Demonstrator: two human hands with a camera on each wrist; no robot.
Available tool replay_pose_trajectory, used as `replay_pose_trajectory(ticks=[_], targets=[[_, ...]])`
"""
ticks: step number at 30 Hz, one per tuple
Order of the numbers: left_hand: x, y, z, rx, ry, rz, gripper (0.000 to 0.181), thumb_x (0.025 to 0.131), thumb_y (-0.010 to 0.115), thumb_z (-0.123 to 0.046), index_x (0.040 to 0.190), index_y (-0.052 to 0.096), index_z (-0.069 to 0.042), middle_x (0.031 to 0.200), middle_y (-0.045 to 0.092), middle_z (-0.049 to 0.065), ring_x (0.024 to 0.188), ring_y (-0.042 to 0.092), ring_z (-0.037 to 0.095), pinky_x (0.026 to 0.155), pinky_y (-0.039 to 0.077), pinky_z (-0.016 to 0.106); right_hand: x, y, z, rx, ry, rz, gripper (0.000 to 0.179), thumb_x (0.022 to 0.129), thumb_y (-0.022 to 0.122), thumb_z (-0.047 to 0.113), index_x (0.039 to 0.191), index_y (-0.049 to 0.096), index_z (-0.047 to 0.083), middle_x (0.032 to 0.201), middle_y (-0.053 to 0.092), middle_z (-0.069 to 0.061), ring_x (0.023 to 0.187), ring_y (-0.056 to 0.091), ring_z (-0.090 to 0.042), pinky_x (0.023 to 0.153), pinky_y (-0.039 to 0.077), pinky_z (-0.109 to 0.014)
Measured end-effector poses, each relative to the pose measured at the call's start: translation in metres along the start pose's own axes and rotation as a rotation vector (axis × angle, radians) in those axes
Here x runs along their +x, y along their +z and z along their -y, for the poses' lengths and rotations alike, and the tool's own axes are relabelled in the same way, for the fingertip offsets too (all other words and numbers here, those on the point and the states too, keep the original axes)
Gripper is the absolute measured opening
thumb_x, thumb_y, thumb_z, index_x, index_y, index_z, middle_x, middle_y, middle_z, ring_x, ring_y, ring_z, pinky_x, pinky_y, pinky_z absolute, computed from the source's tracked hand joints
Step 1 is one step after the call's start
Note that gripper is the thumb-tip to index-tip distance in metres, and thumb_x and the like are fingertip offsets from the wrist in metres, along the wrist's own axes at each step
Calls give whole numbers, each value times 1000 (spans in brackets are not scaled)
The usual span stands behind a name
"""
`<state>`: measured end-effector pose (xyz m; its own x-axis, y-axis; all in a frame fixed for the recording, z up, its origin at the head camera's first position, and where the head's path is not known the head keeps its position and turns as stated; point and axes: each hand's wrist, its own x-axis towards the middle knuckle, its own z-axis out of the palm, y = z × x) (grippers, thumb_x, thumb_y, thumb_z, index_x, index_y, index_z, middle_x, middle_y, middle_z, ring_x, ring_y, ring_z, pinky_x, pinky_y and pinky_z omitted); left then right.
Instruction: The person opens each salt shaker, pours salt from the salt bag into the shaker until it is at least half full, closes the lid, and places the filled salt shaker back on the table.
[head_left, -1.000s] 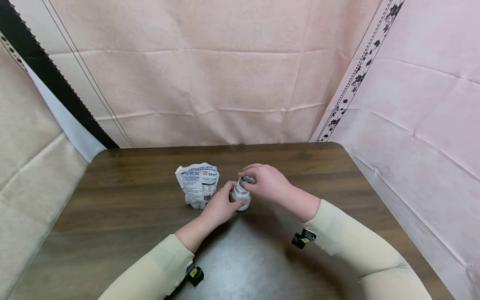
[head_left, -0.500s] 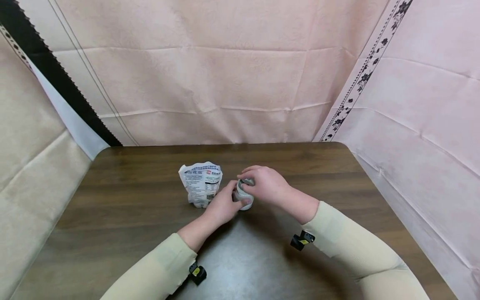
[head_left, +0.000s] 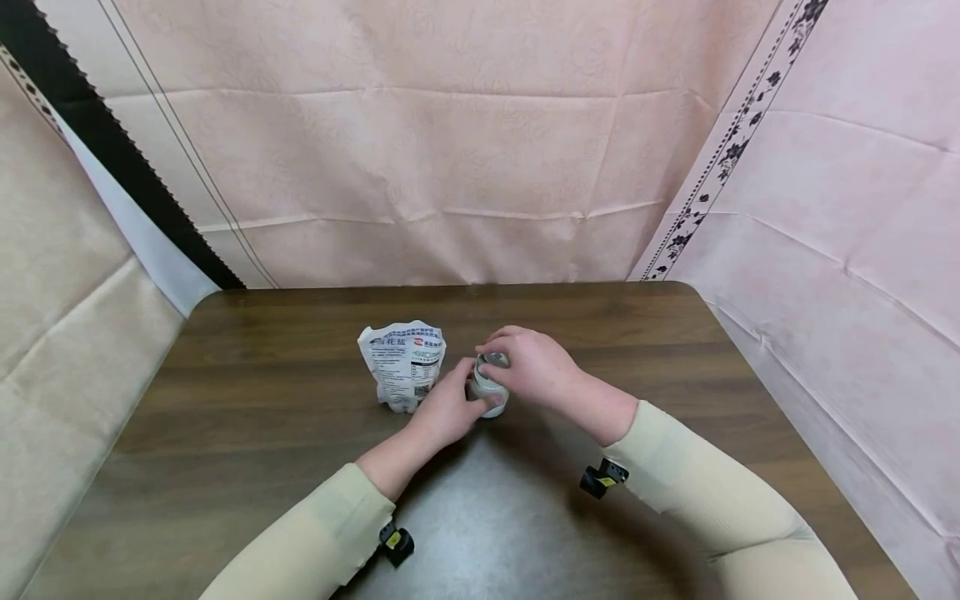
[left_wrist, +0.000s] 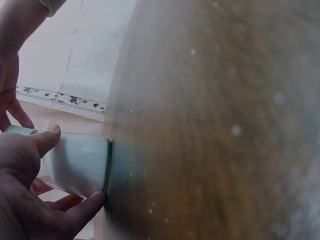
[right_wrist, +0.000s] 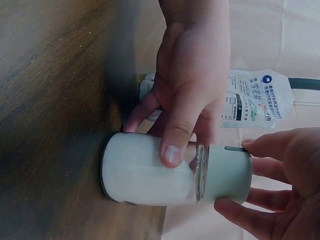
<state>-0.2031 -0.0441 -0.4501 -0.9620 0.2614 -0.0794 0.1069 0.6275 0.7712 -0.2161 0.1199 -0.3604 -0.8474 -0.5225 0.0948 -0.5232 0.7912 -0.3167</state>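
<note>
A clear glass jar [right_wrist: 145, 170] filled with white powder or grains stands upright on the wooden table. Its pale green lid [right_wrist: 230, 172] sits at the threaded neck; whether it is fully seated I cannot tell. In the head view my left hand [head_left: 446, 408] grips the jar's body, thumb on the near side. My right hand [head_left: 536, 362] holds the lid from above, fingertips around its rim, as the right wrist view shows. A white printed bag [head_left: 403, 367] stands just left of the jar, close to my left hand.
The dark wooden table [head_left: 262, 417] has rounded far corners. Pale pink cloth [head_left: 450, 167] hangs behind and at the right, with a black-edged strip at the left. A small black camera [head_left: 396, 544] is strapped at each sleeve cuff.
The lid appears slightly lower and closer to the jar than one second ago. Both hands keep their grip. The whole head view has shifted a little.
</note>
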Motion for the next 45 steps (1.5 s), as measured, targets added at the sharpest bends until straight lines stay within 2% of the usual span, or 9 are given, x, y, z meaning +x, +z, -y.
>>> replay_pose_trajectory(ticks=[9, 17, 22, 24, 27, 31, 35, 45], targets=[[0, -1, 0, -12, -2, 0, 63, 90, 69, -50, 140, 46, -19, 130, 60, 3, 109, 60, 19, 87, 50, 42, 4, 4, 1, -30, 47, -9, 28, 92, 71, 37, 112, 72, 17, 112, 63, -2, 94, 64, -20, 81, 53, -38], [-1, -2, -1, -24, -6, 4, 65, 91, 69, -49, 141, 45, -16, 128, 60, 5, 106, 60, 19, 85, 50, 41, 8, 10, 1, -44, 84, -44, 31, 93, 68, 43, 107, 67, 15, 99, 57, -2, 75, 57, -17, 67, 51, -35], [-2, -2, 0, -28, -7, 12, 67, 91, 68, -50, 143, 43, -16, 130, 59, 5, 109, 60, 19, 86, 50, 42, 7, 11, -2, -13, 109, -20, 37, 93, 65, 48, 114, 66, 17, 105, 57, -1, 78, 59, -16, 69, 51, -34], [-1, -2, 1, -24, 4, 13, 64, 91, 68, -49, 141, 44, -16, 131, 59, 5, 110, 60, 20, 87, 50, 43, 5, 10, -5, 1, 68, 2, 41, 93, 65, 48, 122, 65, 19, 115, 58, 0, 87, 61, -16, 76, 52, -35], [-1, -2, 2, -17, 17, 11, 61, 92, 68, -47, 139, 45, -15, 131, 59, 5, 111, 60, 20, 88, 49, 43, 1, 7, -10, 18, -47, 40, 42, 94, 67, 40, 131, 63, 19, 131, 56, -2, 107, 61, -18, 88, 51, -38], [0, -2, 2, -5, 18, 6, 67, 91, 69, -48, 143, 43, -14, 133, 58, 6, 114, 59, 21, 91, 49, 44, -1, 3, -17, 25, -185, 70, 36, 96, 66, 25, 131, 65, 16, 142, 53, -6, 124, 55, -21, 97, 48, -39], [0, -2, 2, -1, 18, 8, 70, 91, 68, -50, 144, 42, -14, 135, 57, 7, 117, 58, 22, 92, 48, 44, -2, 1, -21, 5, -258, 68, 33, 95, 66, 18, 128, 68, 14, 139, 57, -6, 126, 54, -22, 97, 48, -39], [-2, -3, -1, -3, 36, 7, 63, 91, 69, -48, 140, 44, -16, 131, 59, 7, 112, 59, 21, 90, 49, 43, -1, 0, -26, -39, -373, 27, 32, 94, 67, 15, 126, 70, 13, 134, 61, -7, 123, 56, -23, 91, 51, -35]])
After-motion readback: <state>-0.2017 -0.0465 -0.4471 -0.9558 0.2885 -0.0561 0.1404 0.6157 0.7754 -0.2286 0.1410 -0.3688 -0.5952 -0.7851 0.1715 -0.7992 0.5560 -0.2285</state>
